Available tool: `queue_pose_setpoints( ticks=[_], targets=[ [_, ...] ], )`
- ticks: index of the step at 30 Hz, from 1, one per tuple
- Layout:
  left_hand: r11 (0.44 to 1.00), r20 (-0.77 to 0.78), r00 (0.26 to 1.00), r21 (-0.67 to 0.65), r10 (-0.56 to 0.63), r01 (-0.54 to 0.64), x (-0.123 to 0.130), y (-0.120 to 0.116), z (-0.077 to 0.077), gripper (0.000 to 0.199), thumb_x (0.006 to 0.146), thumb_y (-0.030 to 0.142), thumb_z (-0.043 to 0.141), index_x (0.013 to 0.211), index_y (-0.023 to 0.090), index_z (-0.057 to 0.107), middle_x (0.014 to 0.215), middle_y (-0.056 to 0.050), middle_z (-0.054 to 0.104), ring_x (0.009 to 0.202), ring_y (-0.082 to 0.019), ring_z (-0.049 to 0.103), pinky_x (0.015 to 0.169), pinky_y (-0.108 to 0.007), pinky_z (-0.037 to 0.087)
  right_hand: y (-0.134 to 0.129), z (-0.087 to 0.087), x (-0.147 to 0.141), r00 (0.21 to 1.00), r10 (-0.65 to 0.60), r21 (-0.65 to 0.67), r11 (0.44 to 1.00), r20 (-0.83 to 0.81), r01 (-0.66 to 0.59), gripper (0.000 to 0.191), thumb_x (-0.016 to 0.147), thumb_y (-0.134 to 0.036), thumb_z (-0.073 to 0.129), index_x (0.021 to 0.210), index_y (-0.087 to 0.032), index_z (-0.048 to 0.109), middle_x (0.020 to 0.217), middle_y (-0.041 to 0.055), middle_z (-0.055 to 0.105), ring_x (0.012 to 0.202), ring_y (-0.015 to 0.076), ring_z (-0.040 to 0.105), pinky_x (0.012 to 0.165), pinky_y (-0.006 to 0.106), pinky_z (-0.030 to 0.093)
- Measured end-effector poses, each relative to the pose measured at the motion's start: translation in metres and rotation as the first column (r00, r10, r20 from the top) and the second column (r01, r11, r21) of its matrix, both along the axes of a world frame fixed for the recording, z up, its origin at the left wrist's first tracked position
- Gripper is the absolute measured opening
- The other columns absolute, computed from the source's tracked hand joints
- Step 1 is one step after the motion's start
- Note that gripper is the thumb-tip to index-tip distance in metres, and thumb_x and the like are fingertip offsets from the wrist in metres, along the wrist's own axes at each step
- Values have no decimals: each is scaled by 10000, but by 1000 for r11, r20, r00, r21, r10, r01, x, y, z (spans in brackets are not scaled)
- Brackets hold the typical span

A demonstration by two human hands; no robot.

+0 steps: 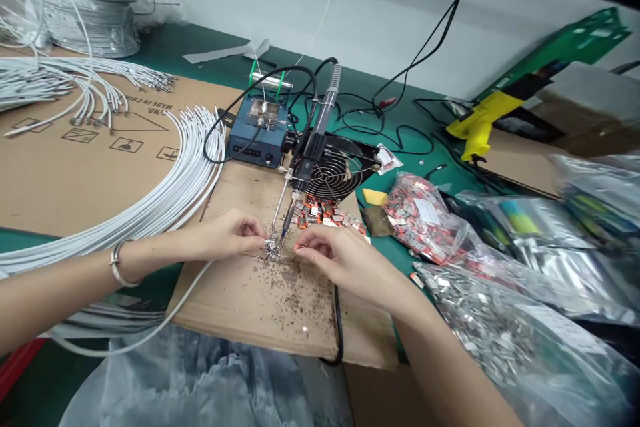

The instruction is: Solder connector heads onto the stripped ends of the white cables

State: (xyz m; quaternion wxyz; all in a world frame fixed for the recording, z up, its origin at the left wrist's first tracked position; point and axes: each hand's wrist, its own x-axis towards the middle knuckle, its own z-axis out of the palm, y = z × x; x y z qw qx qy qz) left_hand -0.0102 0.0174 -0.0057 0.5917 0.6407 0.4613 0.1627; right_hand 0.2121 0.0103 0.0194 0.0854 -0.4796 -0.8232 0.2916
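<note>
My left hand (243, 233) is closed in a pinch on the end of a white cable (193, 288), left of a soldering iron tip. My right hand (325, 250) is pinched too, just right of the tip; what it holds is too small to make out. Between the hands the soldering iron (311, 153) points downward in its holder, with a thin metal tube beside it. Solder scraps (273, 250) are heaped under the tip and scattered over the cardboard (225, 310). Small orange and silver connectors (325, 213) lie behind my right hand.
A blue soldering station (257, 133) and a black fan (333, 173) stand behind the hands. Bundled white cables (165, 203) curve along the left. Bags of orange parts (423, 213) and metal parts (480, 320) lie right. A yellow tool (475, 130) is farther back.
</note>
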Motion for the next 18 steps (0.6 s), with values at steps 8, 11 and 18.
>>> queue_pose_setpoints(
  ticks=[8, 11, 18],
  targets=[
    [970, 22, 988, -187, -154, 155, -3, 10, 8, 282, 793, 426, 570, 855, 152, 548, 572, 71, 423, 409, -53, 390, 317, -137, 310, 4, -34, -19, 757, -467, -664, 745, -457, 59, 188, 708, -271, 668, 799, -153, 553, 546, -44, 573, 426, 79, 534, 429, 210, 444],
    [948, 52, 988, -278, -149, 157, -4, 7, 8, 303, 783, 433, 585, 865, 143, 545, 542, 84, 407, 382, -45, 367, 308, -136, 308, 7, -37, -19, 721, -509, -721, 693, -470, 19, 249, 660, -317, 715, 740, -143, 555, 558, -25, 603, 437, 73, 565, 442, 199, 480],
    [920, 53, 994, -378, -95, 108, -9, 5, 4, 351, 780, 455, 585, 936, 144, 547, 570, 85, 414, 388, -43, 372, 314, -136, 336, 13, -36, -16, 676, -568, -795, 605, -469, -43, 321, 610, -367, 774, 718, -137, 577, 585, -19, 627, 468, 62, 594, 454, 167, 500]
  ],
)
